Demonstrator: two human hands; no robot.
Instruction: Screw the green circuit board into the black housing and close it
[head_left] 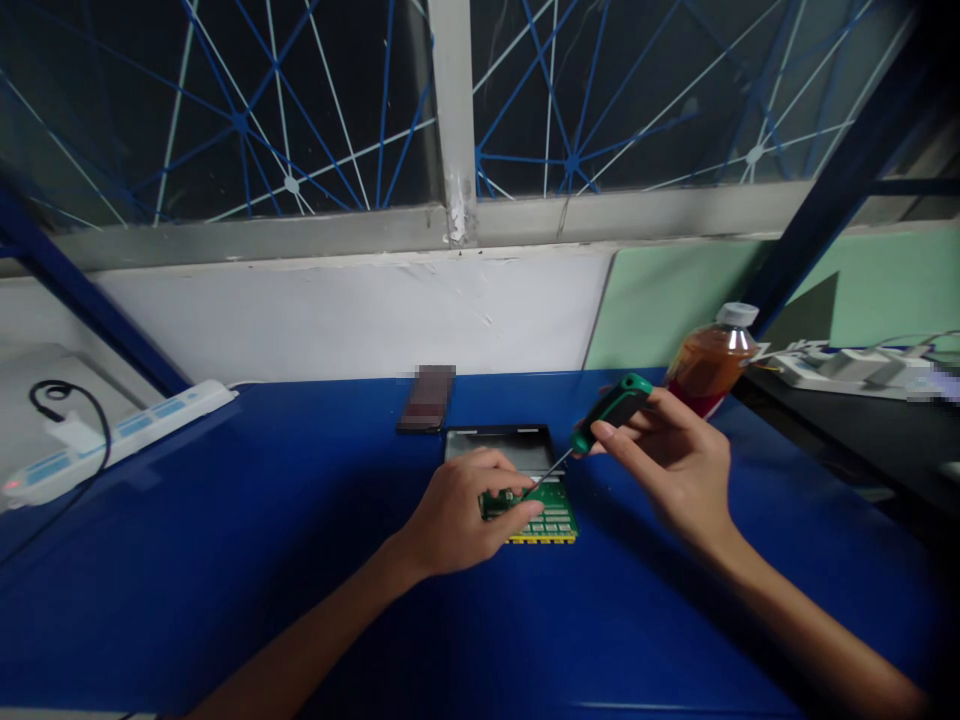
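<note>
Head view, left to right — power strip [112, 435] at far left of the blue surface [225, 560]. Left hand [457, 520] pressed fingers-down on green circuit board [551, 515], mid-surface, over a dark open case [499, 445]. Right hand [675, 465], grip closed around green-handled screwdriver [611, 410], tip on board. Probably light, thin, fragile — best held by edges. Bottle [709, 365] behind.

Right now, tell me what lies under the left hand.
Under the left hand lies a green circuit board on the blue table, its yellow-edged near end showing. The screwdriver in the right hand points at it. The board's left part is covered.
</note>
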